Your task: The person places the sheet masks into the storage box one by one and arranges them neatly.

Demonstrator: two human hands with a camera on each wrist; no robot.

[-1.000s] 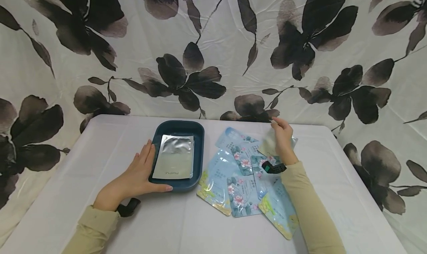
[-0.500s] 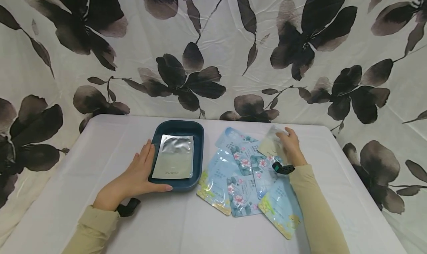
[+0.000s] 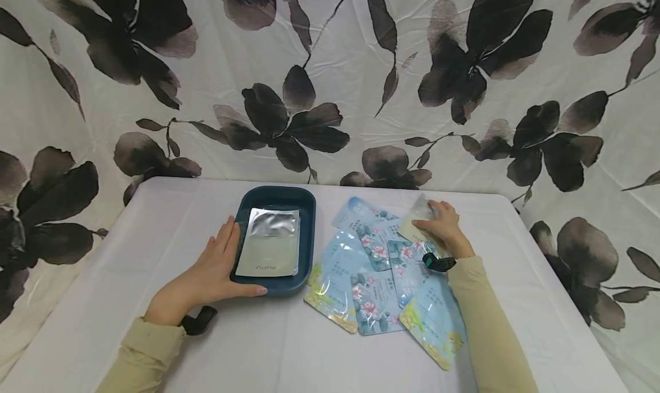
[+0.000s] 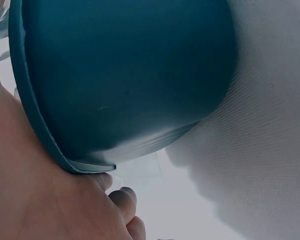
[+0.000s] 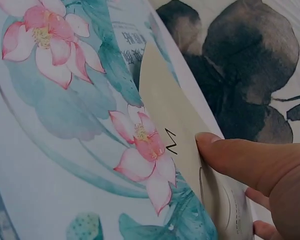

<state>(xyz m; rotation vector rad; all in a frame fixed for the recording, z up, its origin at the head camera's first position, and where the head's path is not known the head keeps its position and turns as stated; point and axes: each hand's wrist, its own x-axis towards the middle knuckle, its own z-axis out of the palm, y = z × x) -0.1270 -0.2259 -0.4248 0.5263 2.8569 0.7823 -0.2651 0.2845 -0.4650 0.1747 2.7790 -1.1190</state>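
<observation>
My left hand [image 3: 206, 272] lies against the near left side of a dark blue tray [image 3: 278, 195], fingers straight and thumb along its front rim. In the left wrist view the tray's wall [image 4: 130, 75] fills much of the frame beside the palm. A cream and silver foil sachet [image 3: 269, 254] lies flat in the tray. My right hand [image 3: 444, 227] grips a similar cream sachet [image 3: 411, 220] at the back of a spread of packets. In the right wrist view the thumb presses the sachet's cream face [image 5: 172, 120]; the fingers curl by its far edge, partly hidden.
Several overlapping light blue sachets with pink flowers [image 3: 375, 307] or yellow-green corners [image 3: 335, 284] lie right of the tray. One [image 3: 435, 324] is nearest the right forearm. A floral curtain [image 3: 294, 124] hangs behind the white table [image 3: 247, 347].
The right hand has shifted right and slightly lower, then spread its thumb left across the cream sachet and taken hold of it. The left hand, tray and sachet in it have not moved.
</observation>
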